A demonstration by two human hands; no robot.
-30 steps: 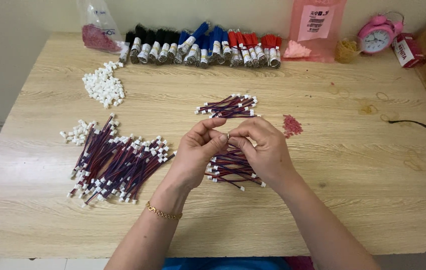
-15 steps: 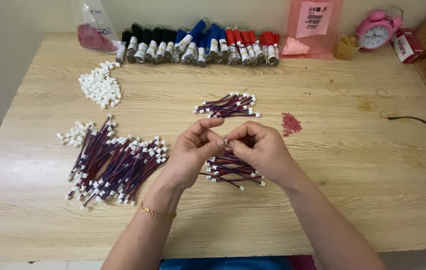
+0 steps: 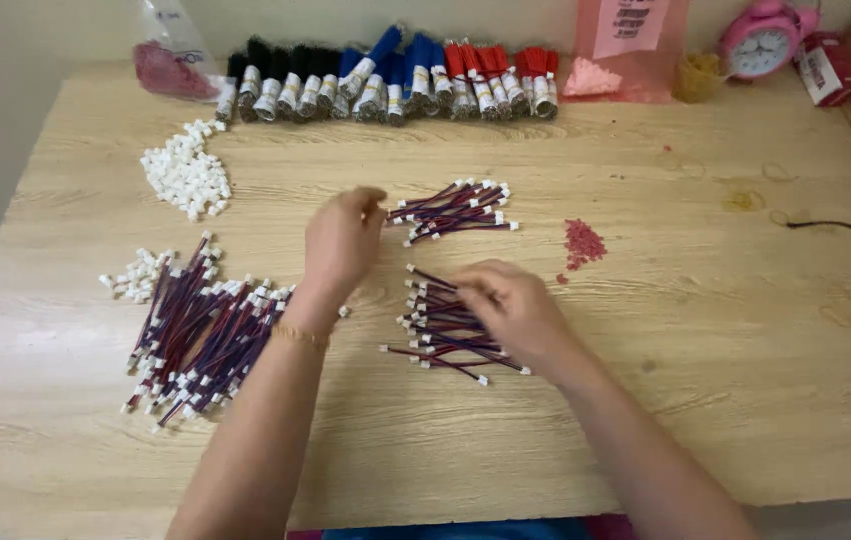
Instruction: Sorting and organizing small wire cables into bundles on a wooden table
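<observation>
My left hand (image 3: 343,240) reaches up and right, its curled fingertips at the left end of a small bundle of red-and-blue wire leads with white plugs (image 3: 455,208). I see that hand from the back, so whether it holds a lead is hidden. My right hand (image 3: 505,305) lies lower, fingers bent down and pinching into a loose pile of the same leads (image 3: 435,330) in the middle of the wooden table (image 3: 645,420).
A large heap of leads (image 3: 200,335) lies at the left, with white plugs (image 3: 185,180) and a smaller cluster of them (image 3: 135,275) nearby. Rolled wire bundles (image 3: 395,85) line the back edge. Small red bits (image 3: 582,242), a pink clock (image 3: 760,40) and a black cable (image 3: 845,230) are at the right.
The hands, together over the middle pile before, have parted. The left moved up toward the small bundle; the right dropped onto the middle pile.
</observation>
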